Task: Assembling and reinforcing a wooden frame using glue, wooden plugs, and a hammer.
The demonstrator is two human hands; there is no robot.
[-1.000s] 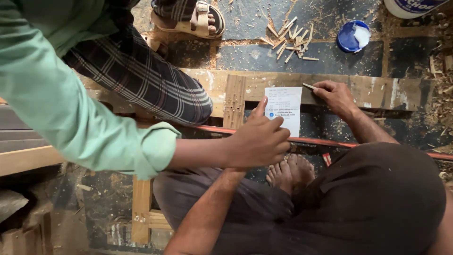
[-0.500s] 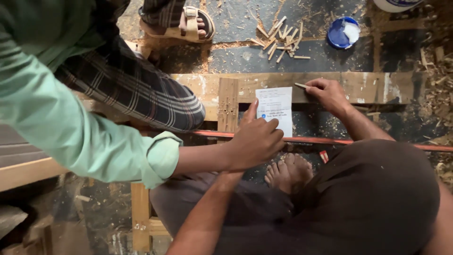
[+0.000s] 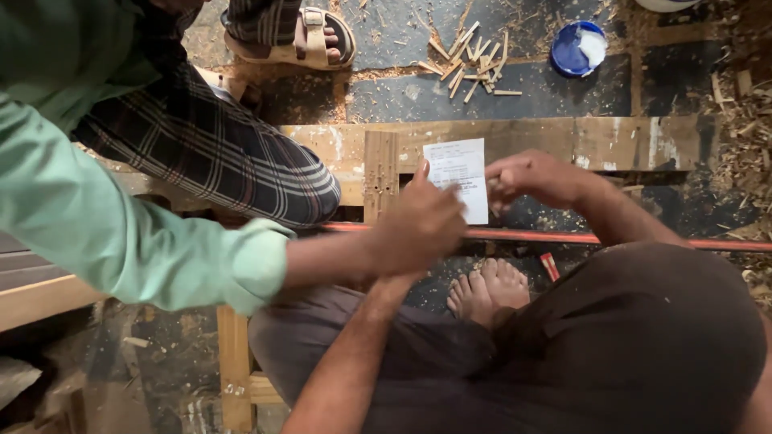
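A woodworking shop: wood offcuts (image 3: 470, 60), sawdust (image 3: 744, 153) and planks (image 3: 563, 141) cover the floor.

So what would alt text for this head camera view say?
Seen from above, a green-sleeved hand pins a white paper slip on a wooden plank, while a bare-armed hand touches its edge. Wood chips and a blue lid lie beyond.

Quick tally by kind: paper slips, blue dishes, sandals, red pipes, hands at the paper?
Paper slip: 1
Blue dish: 1
Sandal: 1
Red pipe: 1
Hands: 2 (right hand, hand on the slip)
Total: 6
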